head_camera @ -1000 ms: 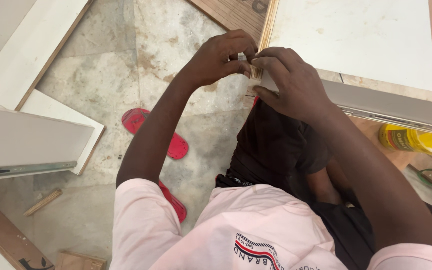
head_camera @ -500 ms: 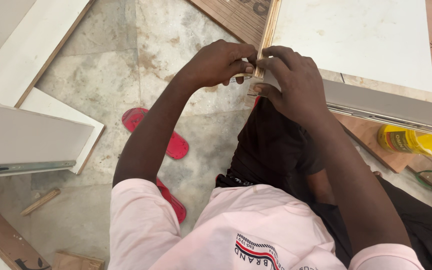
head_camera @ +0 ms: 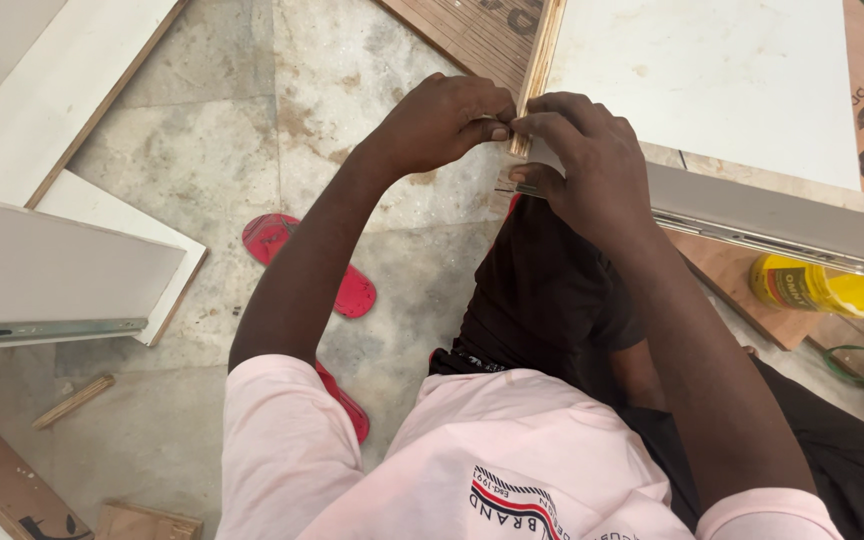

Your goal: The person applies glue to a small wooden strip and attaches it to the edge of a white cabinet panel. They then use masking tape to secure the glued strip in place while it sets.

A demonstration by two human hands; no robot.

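Hands are closing in: left hand (head_camera: 442, 125) and right hand (head_camera: 582, 165) are now pinching together on the board (head_camera: 535, 70) corner, fingers clamped.

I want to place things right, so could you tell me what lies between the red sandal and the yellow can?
In the head view, the person's black-trousered leg lies between the red sandal and the yellow can.

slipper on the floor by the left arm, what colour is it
Red, with dark scuffs; the slipper shows best in the head view.

pinched item hidden by fingers (head_camera: 542, 125), yellow container (head_camera: 832, 288) cut off
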